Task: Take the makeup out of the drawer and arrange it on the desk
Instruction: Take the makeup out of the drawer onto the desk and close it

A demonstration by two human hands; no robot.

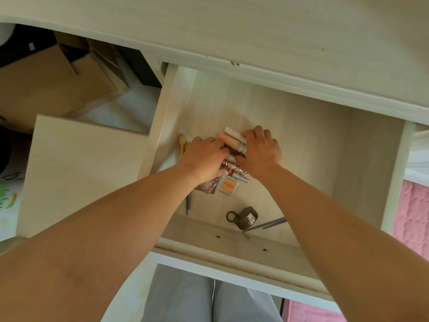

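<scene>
The pale wooden drawer [362, 163] stands pulled out under the desk top [255, 31]. Both hands are down inside it, closed around one heap of makeup. My left hand [204, 156] grips the heap's left side, over an ornate rose-gold tube [234, 170]. My right hand [261, 149] grips the right side, its fingers curled over beige tubes [233, 141]. An orange blush compact [228, 185] and a pinkish clear compact [207, 187] lie just below the hands. A dark round jar with a ring [246, 217] lies nearer the drawer front.
A wooden brush [181, 145] leans at the drawer's left wall. Thin dark sticks [269, 224] and a slim tool [187, 204] lie near the front. A second pale drawer or panel [86, 173] sits left. Cardboard boxes [58, 84] lie beyond. Pink bedding [415, 212] is at right.
</scene>
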